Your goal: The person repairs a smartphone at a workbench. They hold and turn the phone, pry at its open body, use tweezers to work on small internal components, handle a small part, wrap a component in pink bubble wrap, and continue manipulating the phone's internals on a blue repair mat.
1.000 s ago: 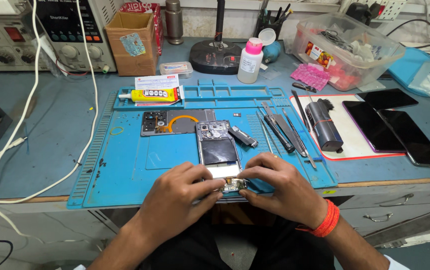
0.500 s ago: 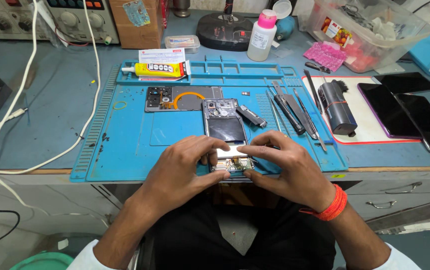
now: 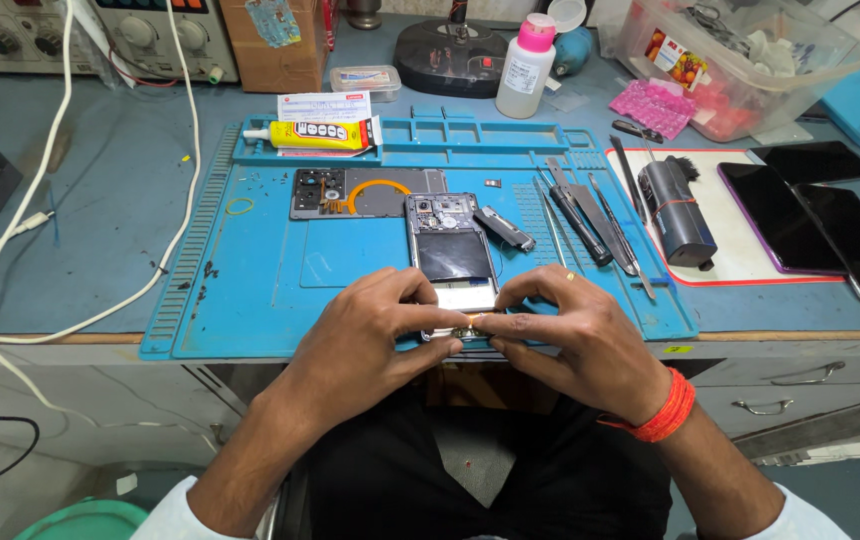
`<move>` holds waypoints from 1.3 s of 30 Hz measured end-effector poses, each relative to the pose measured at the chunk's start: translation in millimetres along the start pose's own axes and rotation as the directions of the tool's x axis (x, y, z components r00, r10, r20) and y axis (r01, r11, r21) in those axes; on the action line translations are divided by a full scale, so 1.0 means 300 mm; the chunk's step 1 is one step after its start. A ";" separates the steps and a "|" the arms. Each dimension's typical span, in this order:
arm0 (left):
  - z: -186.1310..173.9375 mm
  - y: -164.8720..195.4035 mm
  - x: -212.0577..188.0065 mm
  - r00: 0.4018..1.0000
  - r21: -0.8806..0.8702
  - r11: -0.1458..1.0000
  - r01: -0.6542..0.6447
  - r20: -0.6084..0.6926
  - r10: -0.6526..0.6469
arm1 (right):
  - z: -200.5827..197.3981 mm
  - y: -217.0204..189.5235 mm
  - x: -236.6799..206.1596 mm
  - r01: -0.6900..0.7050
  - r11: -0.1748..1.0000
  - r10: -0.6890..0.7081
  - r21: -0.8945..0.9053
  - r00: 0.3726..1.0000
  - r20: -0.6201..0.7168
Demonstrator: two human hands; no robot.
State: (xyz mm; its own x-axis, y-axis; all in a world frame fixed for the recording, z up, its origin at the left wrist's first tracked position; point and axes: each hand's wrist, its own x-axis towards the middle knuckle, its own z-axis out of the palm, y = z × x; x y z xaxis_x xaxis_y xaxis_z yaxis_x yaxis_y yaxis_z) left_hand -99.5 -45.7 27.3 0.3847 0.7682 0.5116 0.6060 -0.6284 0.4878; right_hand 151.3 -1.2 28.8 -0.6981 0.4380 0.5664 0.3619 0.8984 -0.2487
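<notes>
An opened phone [image 3: 453,250] with its back cover off lies on the blue repair mat [image 3: 250,280], its near end at the mat's front edge. My left hand [image 3: 375,330] and my right hand [image 3: 565,330] meet over that near end, fingertips pinched on a small part [image 3: 470,325] at the phone's bottom edge. Both hands cover the lower part of the phone. What exactly the fingertips grip is too small to tell. An orange band sits on my right wrist.
On the mat lie a removed back panel with an orange ring [image 3: 365,192], a glue tube [image 3: 310,135], a small black part [image 3: 505,228] and several hand tools [image 3: 590,210]. Right of it: black roll [image 3: 678,212], two dark phones [image 3: 815,215], clear plastic bin [image 3: 740,50]. White cables [image 3: 40,220] hang left.
The view has dropped and shifted closer to the mat. My hands stay at the phone's near end, fingertips pressed a little tighter together.
</notes>
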 end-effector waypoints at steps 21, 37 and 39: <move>-0.003 0.012 -0.004 0.998 0.050 0.997 -0.058 0.013 0.057 | -0.024 -0.022 0.035 0.184 0.970 -0.180 -0.156 0.983 0.041; -0.013 0.017 0.008 0.996 -0.124 0.988 0.091 0.008 -0.091 | -0.023 -0.032 0.038 0.136 0.984 -0.129 -0.112 0.989 0.072; -0.012 0.018 0.008 0.997 -0.128 0.989 0.077 -0.005 -0.078 | -0.016 -0.031 0.032 0.128 0.986 -0.122 -0.107 0.991 0.060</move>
State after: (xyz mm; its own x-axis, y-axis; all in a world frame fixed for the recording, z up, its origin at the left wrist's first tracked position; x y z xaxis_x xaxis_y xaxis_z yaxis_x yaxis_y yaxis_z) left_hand -97.8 -47.7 33.6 0.3332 0.8143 0.4753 0.5396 -0.5781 0.6121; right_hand 144.4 -5.5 40.4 -0.7726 0.3263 0.5447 0.3337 0.9385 -0.0889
